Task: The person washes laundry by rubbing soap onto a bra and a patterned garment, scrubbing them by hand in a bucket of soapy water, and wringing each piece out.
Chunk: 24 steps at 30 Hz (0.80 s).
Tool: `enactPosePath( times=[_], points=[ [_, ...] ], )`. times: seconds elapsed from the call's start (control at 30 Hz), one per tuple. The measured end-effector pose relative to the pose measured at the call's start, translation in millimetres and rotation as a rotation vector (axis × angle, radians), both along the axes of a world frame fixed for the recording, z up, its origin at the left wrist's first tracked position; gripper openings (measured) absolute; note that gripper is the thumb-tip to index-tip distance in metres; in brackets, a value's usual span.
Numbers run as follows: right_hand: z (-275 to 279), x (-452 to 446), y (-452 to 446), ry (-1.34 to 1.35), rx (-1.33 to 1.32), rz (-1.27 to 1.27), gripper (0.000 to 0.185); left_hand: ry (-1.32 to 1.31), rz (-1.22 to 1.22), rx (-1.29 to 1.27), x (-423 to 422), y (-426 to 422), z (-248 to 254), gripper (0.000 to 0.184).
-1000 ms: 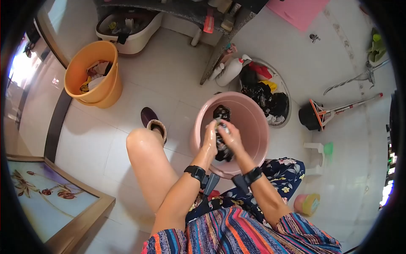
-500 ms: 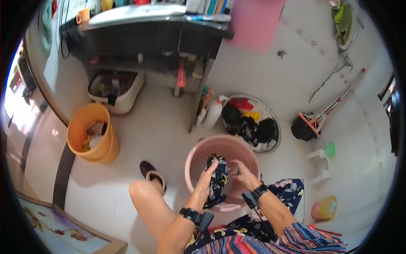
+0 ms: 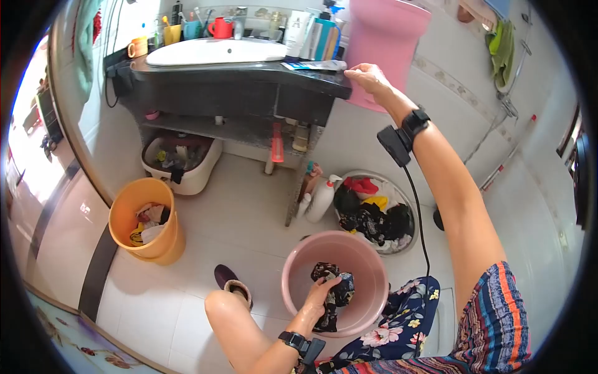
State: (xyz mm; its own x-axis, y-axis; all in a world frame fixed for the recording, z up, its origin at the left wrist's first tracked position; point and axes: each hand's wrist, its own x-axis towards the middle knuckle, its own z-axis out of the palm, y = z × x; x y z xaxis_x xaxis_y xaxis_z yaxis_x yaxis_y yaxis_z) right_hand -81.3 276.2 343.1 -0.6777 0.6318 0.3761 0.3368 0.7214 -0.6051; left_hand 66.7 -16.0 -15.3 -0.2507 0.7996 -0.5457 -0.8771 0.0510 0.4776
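Note:
My left hand (image 3: 322,294) is closed round a wet, dark floral cloth (image 3: 341,292) inside the pink basin (image 3: 288,280). The cloth is bunched up, its lower end hanging toward the basin's near wall. Stretched far out, my right hand (image 3: 372,80) is at the right corner of the dark counter (image 3: 230,71). Its fingers are drawn together, close to the end of a white and blue tube (image 3: 314,65); whether they hold anything small is hidden.
Behind the basin stand a tub of laundry (image 3: 374,209) and a white pump bottle (image 3: 322,199). An orange bucket (image 3: 177,227) with cloths is at left. A tall pink container (image 3: 386,37) stands beside the counter. A white sink (image 3: 218,51) is set in the counter.
My right hand has left the basin and reached up to the counter's corner. The left hand still holds the cloth in the basin. The view has tilted up, showing more of the counter.

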Motion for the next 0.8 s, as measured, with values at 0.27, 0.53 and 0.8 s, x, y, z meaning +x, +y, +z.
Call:
enactPosePath(
  times=[0.27, 0.53, 0.8],
  points=[
    [-17.4, -45.1, 17.1, 0.004, 0.136, 0.054, 0.039, -0.031, 0.069, -0.019, -18.4, -4.1, -0.3, 0.036],
    [-81.0, 154.6, -82.1, -0.405, -0.134, 0.416, 0.034, 0.504, 0.198, 0.282, -11.9, -1.7, 5.0, 0.036],
    [-282.9, 307.8, -119.9, -0.147, -0.863, 0.06, 0.07, 0.266, -0.124, 0.421, 4.5, 20.9, 41.3, 0.034]
  ],
)
